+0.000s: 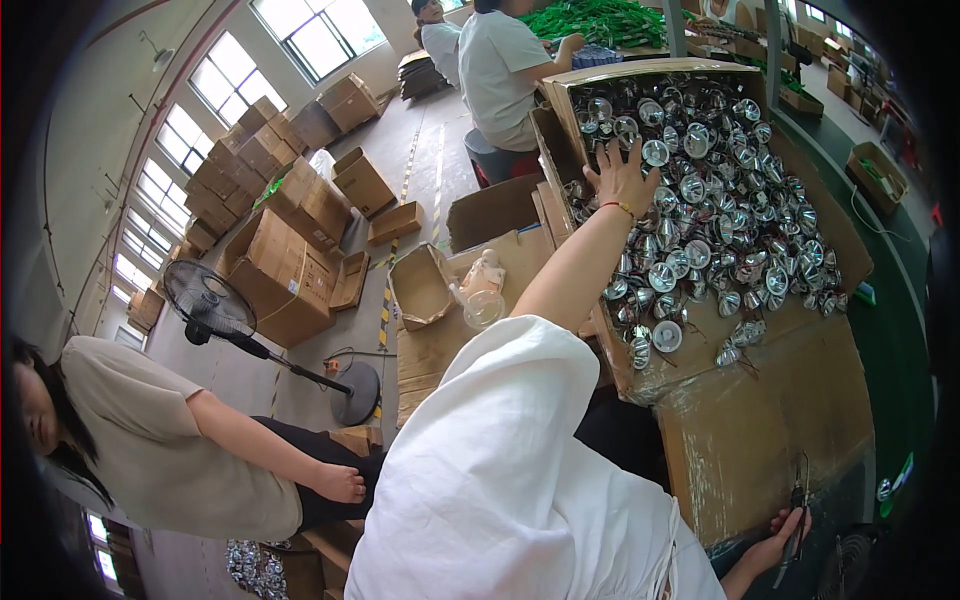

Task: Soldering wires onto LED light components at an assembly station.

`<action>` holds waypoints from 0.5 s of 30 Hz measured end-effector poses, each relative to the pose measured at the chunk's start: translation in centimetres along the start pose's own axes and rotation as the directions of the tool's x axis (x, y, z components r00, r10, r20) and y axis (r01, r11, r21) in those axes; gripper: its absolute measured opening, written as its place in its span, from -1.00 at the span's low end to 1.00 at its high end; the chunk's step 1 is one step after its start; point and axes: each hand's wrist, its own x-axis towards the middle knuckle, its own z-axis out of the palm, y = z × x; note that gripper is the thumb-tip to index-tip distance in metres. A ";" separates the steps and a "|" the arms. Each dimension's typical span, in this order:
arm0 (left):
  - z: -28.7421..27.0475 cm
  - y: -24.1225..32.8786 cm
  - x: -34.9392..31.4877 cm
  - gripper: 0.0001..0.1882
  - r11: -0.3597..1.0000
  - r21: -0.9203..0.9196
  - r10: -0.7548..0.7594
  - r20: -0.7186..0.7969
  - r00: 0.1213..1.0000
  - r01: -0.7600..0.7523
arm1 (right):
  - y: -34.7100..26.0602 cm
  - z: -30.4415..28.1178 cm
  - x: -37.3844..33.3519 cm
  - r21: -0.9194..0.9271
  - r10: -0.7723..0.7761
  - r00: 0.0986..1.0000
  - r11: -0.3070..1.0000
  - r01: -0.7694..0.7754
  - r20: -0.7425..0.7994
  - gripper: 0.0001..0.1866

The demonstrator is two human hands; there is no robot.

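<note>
My left hand (622, 182) reaches far forward onto a heap of shiny silver reflector cups (690, 225) with thin wires. Its fingers are spread over the near left part of the heap, and none of the cups is plainly gripped. The heap fills a large open cardboard box (858, 255). Low at the right, my right hand (775, 545) is closed around a slim black object (797, 497) with thin wire-like ends; its exact kind is unclear. The hand is beside a tape-covered cardboard sheet (765, 450) on the bench.
A few loose reflector cups (735, 345) lie at the box's near edge. Left of it are a small open carton (420, 285) and a clear plastic cup (484, 308). A standing fan (210, 300) and a seated person (160, 440) are at left; another person (497, 75) sits ahead.
</note>
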 end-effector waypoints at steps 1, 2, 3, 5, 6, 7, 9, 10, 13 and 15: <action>0.2 -0.1 0.0 -0.36 1.000 0.001 0.005 -0.012 1.000 -0.005 | 0.1 -0.1 0.1 0.002 -0.007 1.000 1.000 0.007 0.011 -0.76; 0.2 -0.1 0.0 -0.36 1.000 0.002 0.010 -0.025 1.000 -0.010 | 0.1 -0.1 0.1 0.001 -0.007 1.000 1.000 0.007 0.014 -0.76; 0.0 0.0 -0.1 -0.36 1.000 0.003 0.009 -0.027 1.000 -0.009 | 0.0 -0.1 0.1 -0.003 -0.004 1.000 1.000 0.004 0.011 -0.76; -0.4 0.6 -0.3 -0.36 1.000 0.003 -0.006 0.025 1.000 0.006 | -0.2 -0.2 0.0 -0.009 -0.003 1.000 1.000 0.003 0.008 -0.76; -0.5 0.7 -0.4 -0.36 1.000 -0.005 -0.004 0.035 0.999 0.004 | -0.4 -0.2 -0.1 -0.015 -0.011 1.000 1.000 0.011 0.006 -0.76; -0.6 0.7 -0.5 -0.36 1.000 -0.004 -0.006 0.032 0.999 0.006 | -0.5 -0.2 -0.2 -0.021 -0.019 1.000 1.000 0.019 0.006 -0.76; -0.8 0.6 -0.6 -0.35 1.000 0.015 0.006 0.027 1.000 -0.006 | -0.6 -0.2 -0.1 -0.015 -0.022 1.000 1.000 0.022 0.015 -0.76; -0.9 0.5 -0.6 -0.35 1.000 0.025 0.006 0.032 0.999 -0.007 | -0.6 -0.1 -0.1 -0.010 -0.024 0.999 1.000 0.024 0.022 -0.75; -0.8 0.7 -0.8 -0.35 1.000 0.020 0.011 0.032 0.999 -0.012 | -0.3 -0.6 0.1 -0.062 -0.032 0.999 0.997 0.034 0.027 -0.74; 0.3 0.3 -0.5 -0.34 1.000 0.022 0.020 -0.019 1.000 -0.020 | -0.8 -0.2 -0.2 -0.055 -0.030 0.999 0.998 0.031 0.019 -0.74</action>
